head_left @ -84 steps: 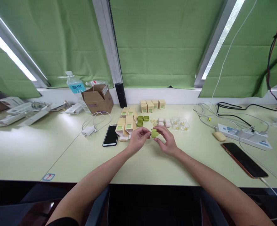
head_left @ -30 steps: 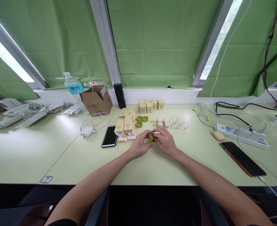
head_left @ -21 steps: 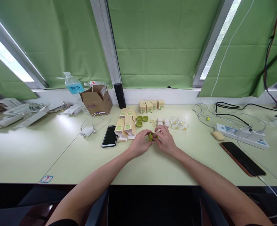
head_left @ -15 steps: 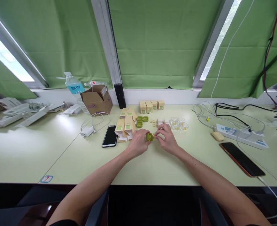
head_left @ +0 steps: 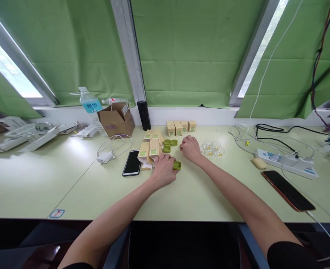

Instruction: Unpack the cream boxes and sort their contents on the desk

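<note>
My left hand (head_left: 165, 170) grips a small olive-green square cup (head_left: 177, 165) at its left side, with the cup's open top facing up. Farther forward, my right hand (head_left: 191, 148) reaches down to the table with its fingers drawn together; whatever lies under the fingertips is hidden. Several more green cups (head_left: 167, 148) stand just left of it. To its right is a group of clear plastic cups (head_left: 212, 148) with small yellow bits inside. Small cardboard boxes (head_left: 154, 147) with green-edged windows lie beyond my left hand.
A black phone (head_left: 131, 163) lies left of the boxes, and another phone (head_left: 288, 190) charges at right near a power strip (head_left: 286, 163). Closed small boxes (head_left: 178, 128) line the back. A brown carton (head_left: 116, 119), water bottle (head_left: 91, 106) and black cylinder (head_left: 144, 114) stand at back left.
My right hand has left the green cup and moved forward to the spot where small yellow pieces lay. My left hand still has the cup, now a bit lower, with its opening turned up.
</note>
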The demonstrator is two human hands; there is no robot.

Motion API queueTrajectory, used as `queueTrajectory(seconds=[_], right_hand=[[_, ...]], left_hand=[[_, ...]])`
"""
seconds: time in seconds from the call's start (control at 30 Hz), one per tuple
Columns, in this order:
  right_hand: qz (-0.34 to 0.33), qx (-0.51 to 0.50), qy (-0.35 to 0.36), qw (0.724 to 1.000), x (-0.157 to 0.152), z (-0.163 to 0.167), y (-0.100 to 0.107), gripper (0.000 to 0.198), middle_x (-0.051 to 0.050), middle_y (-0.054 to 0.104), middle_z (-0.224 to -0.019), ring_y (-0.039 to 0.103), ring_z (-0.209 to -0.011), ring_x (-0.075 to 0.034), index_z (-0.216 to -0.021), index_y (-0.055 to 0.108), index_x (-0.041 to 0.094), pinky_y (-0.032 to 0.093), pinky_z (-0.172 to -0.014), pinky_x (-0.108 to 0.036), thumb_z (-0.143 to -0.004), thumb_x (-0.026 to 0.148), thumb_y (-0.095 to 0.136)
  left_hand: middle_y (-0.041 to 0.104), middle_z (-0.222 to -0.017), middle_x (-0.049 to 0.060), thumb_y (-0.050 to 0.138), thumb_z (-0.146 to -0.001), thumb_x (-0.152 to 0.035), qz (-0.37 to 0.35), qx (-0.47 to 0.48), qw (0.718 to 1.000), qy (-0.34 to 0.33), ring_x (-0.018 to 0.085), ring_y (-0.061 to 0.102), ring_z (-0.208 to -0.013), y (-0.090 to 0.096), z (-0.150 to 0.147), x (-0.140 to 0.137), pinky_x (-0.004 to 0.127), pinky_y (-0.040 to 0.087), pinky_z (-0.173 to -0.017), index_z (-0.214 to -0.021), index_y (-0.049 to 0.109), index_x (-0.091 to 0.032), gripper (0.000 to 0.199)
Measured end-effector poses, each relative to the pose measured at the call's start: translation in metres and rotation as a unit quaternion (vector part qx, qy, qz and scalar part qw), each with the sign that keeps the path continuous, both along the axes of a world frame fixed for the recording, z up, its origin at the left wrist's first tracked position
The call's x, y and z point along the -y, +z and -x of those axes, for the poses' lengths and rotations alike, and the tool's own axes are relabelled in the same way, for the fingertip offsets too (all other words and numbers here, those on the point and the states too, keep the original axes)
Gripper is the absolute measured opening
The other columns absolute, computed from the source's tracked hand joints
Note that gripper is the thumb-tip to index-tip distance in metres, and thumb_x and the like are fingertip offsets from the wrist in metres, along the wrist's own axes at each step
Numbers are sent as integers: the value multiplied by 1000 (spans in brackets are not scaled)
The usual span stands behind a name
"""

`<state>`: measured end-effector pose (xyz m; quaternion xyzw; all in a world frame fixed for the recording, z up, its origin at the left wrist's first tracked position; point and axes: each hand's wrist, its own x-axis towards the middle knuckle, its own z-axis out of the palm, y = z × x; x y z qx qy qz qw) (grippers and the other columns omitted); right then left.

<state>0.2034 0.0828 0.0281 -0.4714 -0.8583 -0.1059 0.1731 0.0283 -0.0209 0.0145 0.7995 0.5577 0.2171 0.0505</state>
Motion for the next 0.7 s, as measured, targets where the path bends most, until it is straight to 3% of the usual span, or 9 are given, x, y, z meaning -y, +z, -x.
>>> queueTrajectory(seconds=[0.23, 0.43, 0.5, 0.6, 0.7], right_hand=[[0, 12, -21, 1000, -4, 10, -3, 22, -18, 71, -94, 48, -102, -30, -82, 82, 15, 35, -88, -44, -85, 7, 62], [-23, -49, -19, 998, 41, -16, -2, 27, -13, 71, -95, 51, -102, -28, -84, 78, 19, 39, -81, -39, -95, 15, 54], [9, -58, -23, 998, 64, -25, -8, 25, -11, 71, -91, 56, -96, -25, -82, 75, 20, 38, -71, -35, -95, 16, 55], [102, -39, -34, 993, 90, -32, -20, 19, -6, 74, -89, 62, -82, -20, -88, 73, 21, 31, -60, -31, -94, 19, 56], [145, -42, -32, 988, 97, -29, -27, 18, -4, 76, -95, 66, -80, -19, -96, 71, 23, 30, -60, -29, -96, 21, 53]], left_hand=[[63, -118, 13, 71, -81, -27, 7, -18, 1000, 3, 38, 48, -120, 1, 0, 1, 50, 36, -93, -112, 66, -19, 33], [61, -115, 11, 67, -84, -20, -35, -11, 998, -43, 34, 47, -116, 3, -2, 3, 46, 36, -90, -103, 69, -22, 19], [62, -107, 11, 64, -86, -17, -47, -23, 997, -63, 32, 47, -112, 3, -3, 4, 46, 35, -89, -91, 71, -21, 9], [63, -91, 12, 58, -88, -11, -52, -37, 995, -79, 31, 48, -105, 1, -4, 1, 48, 34, -89, -77, 70, -20, 19], [62, -84, 12, 54, -89, -9, -60, -26, 994, -83, 31, 48, -103, 4, -2, -10, 49, 33, -90, -75, 72, -21, 26]])
